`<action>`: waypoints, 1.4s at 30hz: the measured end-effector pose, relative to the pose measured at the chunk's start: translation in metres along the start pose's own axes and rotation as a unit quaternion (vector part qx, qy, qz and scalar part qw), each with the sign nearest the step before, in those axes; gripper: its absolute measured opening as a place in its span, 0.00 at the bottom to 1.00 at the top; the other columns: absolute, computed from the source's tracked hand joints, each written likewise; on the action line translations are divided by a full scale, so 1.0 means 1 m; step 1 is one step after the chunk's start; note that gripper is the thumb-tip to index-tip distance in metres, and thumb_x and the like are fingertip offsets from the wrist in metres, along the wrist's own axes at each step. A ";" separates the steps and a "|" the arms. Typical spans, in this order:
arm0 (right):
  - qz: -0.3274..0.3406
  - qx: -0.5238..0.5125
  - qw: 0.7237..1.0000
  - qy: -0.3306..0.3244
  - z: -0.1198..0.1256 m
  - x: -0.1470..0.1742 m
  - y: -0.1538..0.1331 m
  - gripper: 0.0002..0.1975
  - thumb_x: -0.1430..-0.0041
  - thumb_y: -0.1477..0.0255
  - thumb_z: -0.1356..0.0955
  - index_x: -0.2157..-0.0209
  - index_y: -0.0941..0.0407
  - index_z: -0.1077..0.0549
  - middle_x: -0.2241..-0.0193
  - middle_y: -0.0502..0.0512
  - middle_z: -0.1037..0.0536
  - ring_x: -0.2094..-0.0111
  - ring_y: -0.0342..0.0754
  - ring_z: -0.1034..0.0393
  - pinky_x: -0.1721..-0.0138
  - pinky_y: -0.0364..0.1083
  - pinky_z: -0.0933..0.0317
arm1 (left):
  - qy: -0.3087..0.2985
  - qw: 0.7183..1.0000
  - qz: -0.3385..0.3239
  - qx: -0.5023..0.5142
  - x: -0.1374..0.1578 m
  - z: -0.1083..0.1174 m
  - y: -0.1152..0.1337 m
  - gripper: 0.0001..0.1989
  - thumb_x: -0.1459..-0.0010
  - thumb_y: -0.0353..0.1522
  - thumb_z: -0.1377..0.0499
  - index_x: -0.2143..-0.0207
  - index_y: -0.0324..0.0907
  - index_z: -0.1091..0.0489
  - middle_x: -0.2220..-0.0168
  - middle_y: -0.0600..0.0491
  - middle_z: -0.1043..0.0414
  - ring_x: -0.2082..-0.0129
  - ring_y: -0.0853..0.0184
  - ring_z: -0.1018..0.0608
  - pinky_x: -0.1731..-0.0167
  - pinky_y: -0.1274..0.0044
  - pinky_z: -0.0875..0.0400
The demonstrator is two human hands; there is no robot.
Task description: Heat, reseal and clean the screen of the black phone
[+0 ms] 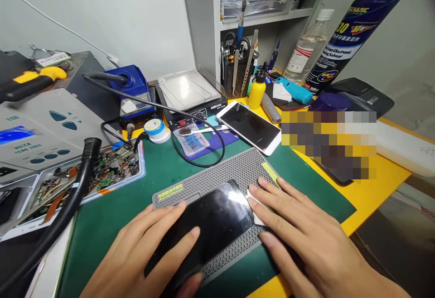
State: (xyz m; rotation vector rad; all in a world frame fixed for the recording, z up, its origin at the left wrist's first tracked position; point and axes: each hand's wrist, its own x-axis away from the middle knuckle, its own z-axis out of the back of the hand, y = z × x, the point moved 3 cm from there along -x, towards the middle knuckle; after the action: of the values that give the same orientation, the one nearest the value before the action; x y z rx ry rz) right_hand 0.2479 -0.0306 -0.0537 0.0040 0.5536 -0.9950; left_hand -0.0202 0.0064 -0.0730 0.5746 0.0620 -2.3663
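Observation:
A black phone screen (210,225) lies on a grey honeycomb-textured anti-slip pad (234,248), with glare and faint marks at its right end. My left hand (152,248) steadies its left part: one fingertip rests on the glass, another at the far edge, and the thumb is low by the near edge. Under the fingers of my right hand (302,225) is a small white wipe (259,216), pressed against the screen's right end. Most of the wipe is hidden by those fingers.
Beyond the pad lie a white phone (253,126) and a brush (204,129). A hot plate (190,92), a yellow bottle (257,92) and a leaning spray can (353,35) stand behind. At left, a black hose (68,198) crosses a tray of circuit parts (142,166).

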 end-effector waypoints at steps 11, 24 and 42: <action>0.026 0.012 1.000 0.009 -0.004 0.006 0.002 0.24 0.39 0.80 0.33 0.41 0.66 0.30 0.39 0.67 0.28 0.33 0.58 0.42 0.32 0.61 0.45 | -0.078 0.997 -0.007 -0.003 -0.049 0.012 0.035 0.20 0.39 0.33 0.40 0.44 0.49 0.27 0.39 0.44 0.29 0.41 0.52 0.27 0.40 0.57 0.30; 0.027 0.034 0.998 0.055 -0.004 0.000 0.003 0.19 0.40 0.79 0.34 0.47 0.63 0.23 0.44 0.63 0.22 0.38 0.57 0.32 0.34 0.55 0.42 | -0.029 0.998 -0.053 -0.019 -0.050 0.005 0.032 0.20 0.44 0.32 0.37 0.47 0.46 0.25 0.45 0.40 0.25 0.47 0.51 0.23 0.43 0.54 0.28; 0.036 0.034 0.998 0.048 -0.001 0.000 0.000 0.19 0.39 0.79 0.34 0.46 0.65 0.25 0.44 0.65 0.23 0.37 0.56 0.33 0.33 0.55 0.45 | -0.112 0.993 0.022 -0.034 -0.077 0.006 0.046 0.31 0.50 0.35 0.41 0.43 0.39 0.28 0.61 0.45 0.25 0.59 0.53 0.23 0.45 0.48 0.30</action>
State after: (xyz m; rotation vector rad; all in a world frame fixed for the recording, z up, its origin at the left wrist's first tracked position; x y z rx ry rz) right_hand 0.2471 -0.0307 -0.0549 0.1317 0.6033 -0.9460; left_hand 0.0580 0.0183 -0.0306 0.2736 0.0279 -2.3595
